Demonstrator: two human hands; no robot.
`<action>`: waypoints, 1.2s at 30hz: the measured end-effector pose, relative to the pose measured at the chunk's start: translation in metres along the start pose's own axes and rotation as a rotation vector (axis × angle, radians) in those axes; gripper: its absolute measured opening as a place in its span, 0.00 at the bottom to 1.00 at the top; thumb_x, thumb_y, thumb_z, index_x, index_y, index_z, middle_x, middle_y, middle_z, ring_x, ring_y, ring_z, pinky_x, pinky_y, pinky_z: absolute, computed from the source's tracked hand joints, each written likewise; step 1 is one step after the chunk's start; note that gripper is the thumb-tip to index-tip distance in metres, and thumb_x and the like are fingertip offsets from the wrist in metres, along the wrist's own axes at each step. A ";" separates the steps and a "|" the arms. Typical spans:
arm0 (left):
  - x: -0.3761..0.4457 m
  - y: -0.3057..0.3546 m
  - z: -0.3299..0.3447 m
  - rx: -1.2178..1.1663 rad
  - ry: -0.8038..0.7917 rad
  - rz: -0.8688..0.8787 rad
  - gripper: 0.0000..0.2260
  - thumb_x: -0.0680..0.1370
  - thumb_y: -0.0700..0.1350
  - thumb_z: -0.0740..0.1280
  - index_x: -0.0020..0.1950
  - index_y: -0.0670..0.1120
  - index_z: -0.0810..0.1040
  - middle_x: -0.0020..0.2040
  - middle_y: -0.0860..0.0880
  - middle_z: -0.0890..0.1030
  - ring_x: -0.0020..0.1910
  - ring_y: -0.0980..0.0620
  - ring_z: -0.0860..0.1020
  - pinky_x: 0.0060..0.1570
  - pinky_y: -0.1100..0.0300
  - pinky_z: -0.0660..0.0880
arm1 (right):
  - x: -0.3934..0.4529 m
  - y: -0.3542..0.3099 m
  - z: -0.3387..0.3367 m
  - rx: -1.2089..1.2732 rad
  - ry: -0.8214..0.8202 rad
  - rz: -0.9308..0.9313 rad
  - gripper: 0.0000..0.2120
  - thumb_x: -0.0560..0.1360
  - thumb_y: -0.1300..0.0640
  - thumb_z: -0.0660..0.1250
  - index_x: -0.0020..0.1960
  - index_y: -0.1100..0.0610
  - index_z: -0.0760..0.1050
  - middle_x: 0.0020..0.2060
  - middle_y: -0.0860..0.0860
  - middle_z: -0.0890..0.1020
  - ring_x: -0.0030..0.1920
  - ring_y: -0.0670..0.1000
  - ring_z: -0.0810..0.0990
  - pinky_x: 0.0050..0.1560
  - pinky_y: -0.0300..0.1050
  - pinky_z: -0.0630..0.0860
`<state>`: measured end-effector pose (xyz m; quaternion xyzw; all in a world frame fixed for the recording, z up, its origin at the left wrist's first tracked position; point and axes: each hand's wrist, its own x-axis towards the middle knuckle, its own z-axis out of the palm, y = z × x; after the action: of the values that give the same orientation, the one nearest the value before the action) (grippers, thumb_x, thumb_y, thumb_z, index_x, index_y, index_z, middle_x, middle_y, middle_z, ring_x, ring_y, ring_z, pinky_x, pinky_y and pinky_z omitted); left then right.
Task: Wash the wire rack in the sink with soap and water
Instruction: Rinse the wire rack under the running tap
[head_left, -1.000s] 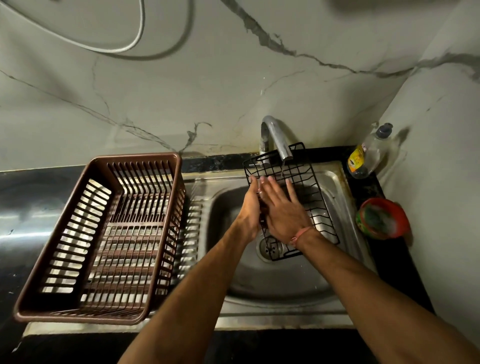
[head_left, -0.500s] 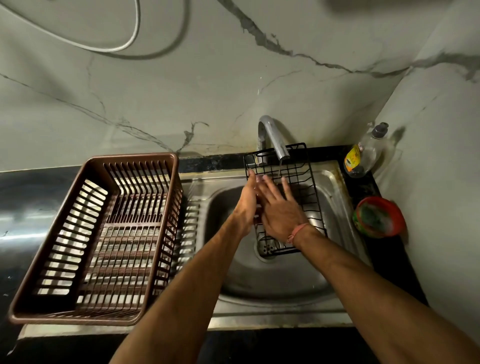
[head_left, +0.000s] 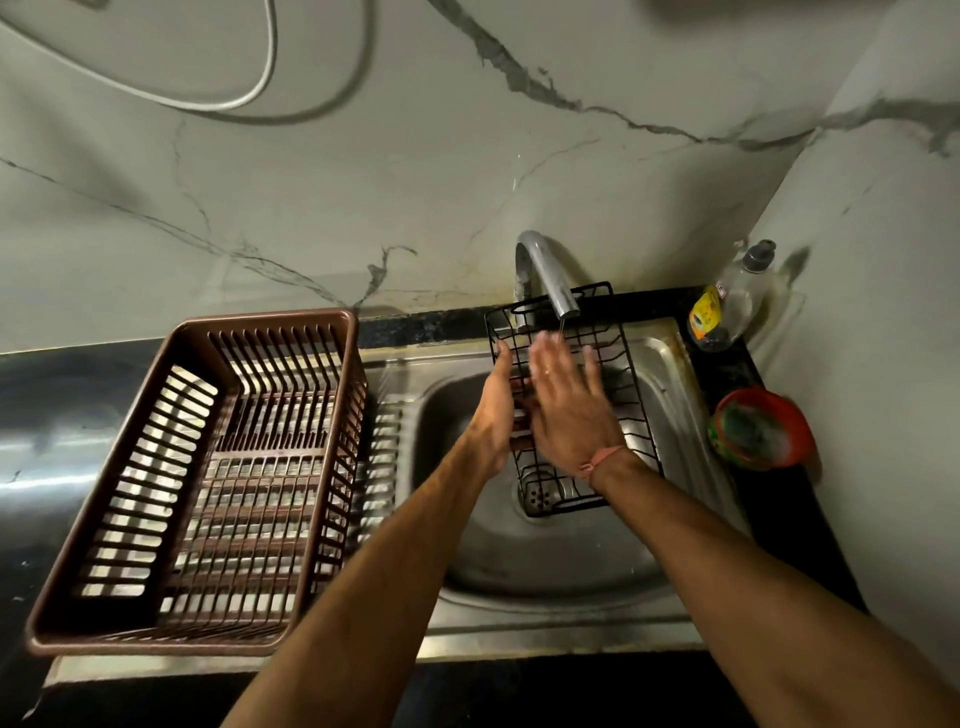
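Now right hand (head_left: 569, 410) higher up wire rack (head_left: 631, 415), fingers spread, left hand (head_left: 496, 410) gripping edge.

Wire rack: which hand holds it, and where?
The left hand grips the rack by its left edge; the right hand lies flat on the wires.

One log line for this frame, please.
rinse | wire rack tilted in sink under tap | left hand grips edge | right hand flat on wires
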<state>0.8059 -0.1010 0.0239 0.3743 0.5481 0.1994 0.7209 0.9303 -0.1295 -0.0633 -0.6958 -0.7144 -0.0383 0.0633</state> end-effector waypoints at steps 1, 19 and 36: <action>-0.001 0.002 0.000 -0.007 -0.001 -0.001 0.37 0.83 0.74 0.49 0.81 0.51 0.72 0.78 0.42 0.74 0.77 0.41 0.73 0.77 0.38 0.68 | -0.003 -0.001 0.002 -0.017 -0.037 -0.156 0.34 0.84 0.46 0.49 0.84 0.60 0.43 0.83 0.59 0.42 0.83 0.59 0.38 0.81 0.66 0.45; -0.008 -0.003 0.001 -0.082 0.086 0.001 0.37 0.84 0.71 0.50 0.84 0.48 0.65 0.83 0.42 0.66 0.83 0.43 0.64 0.81 0.40 0.58 | -0.012 0.009 0.005 -0.072 -0.196 -0.417 0.34 0.84 0.44 0.47 0.84 0.59 0.45 0.83 0.58 0.42 0.83 0.58 0.38 0.80 0.67 0.46; -0.009 -0.016 0.013 0.030 -0.031 0.089 0.45 0.77 0.80 0.50 0.82 0.51 0.71 0.79 0.45 0.74 0.76 0.46 0.73 0.77 0.40 0.68 | -0.008 -0.003 -0.004 0.142 0.077 0.350 0.35 0.87 0.42 0.47 0.84 0.61 0.39 0.83 0.58 0.40 0.83 0.58 0.38 0.82 0.63 0.46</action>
<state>0.8134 -0.1216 0.0192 0.4123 0.5228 0.2172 0.7138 0.9282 -0.1382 -0.0603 -0.8014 -0.5804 -0.0027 0.1449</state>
